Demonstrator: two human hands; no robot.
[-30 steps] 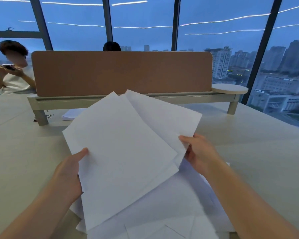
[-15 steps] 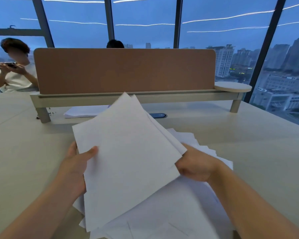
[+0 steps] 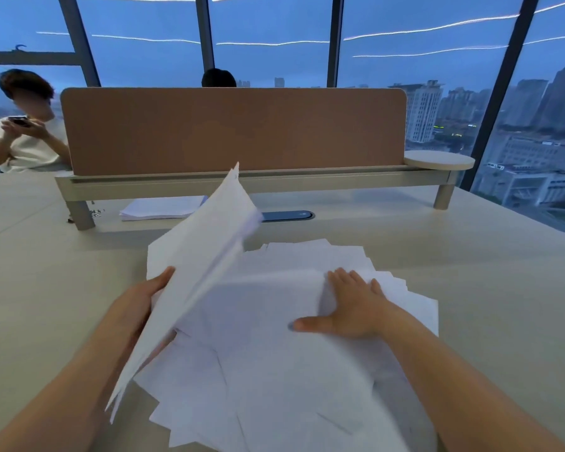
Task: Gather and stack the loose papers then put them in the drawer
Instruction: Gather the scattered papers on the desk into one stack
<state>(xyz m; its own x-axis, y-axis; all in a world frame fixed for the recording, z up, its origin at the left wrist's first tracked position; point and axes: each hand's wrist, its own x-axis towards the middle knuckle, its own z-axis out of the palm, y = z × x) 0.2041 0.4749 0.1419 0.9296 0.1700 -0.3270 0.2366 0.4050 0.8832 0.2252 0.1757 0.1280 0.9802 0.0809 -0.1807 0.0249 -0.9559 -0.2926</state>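
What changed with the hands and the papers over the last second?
The right hand let go of the held sheets and now lies flat on the loose pile. The left hand alone grips them, tilted up on edge. The desk, divider and far stack are unchanged.

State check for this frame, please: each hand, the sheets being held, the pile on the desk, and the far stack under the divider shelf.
Left hand: gripping the held sheets at their left edge.
Right hand: flat, palm down on the loose pile, holding nothing.
Held sheets: lifted off the desk, tilted steeply, motion-blurred.
Loose pile: fanned out, edges not aligned.
Far stack: lying flat under the divider shelf, untouched.
Drawer: not in view.
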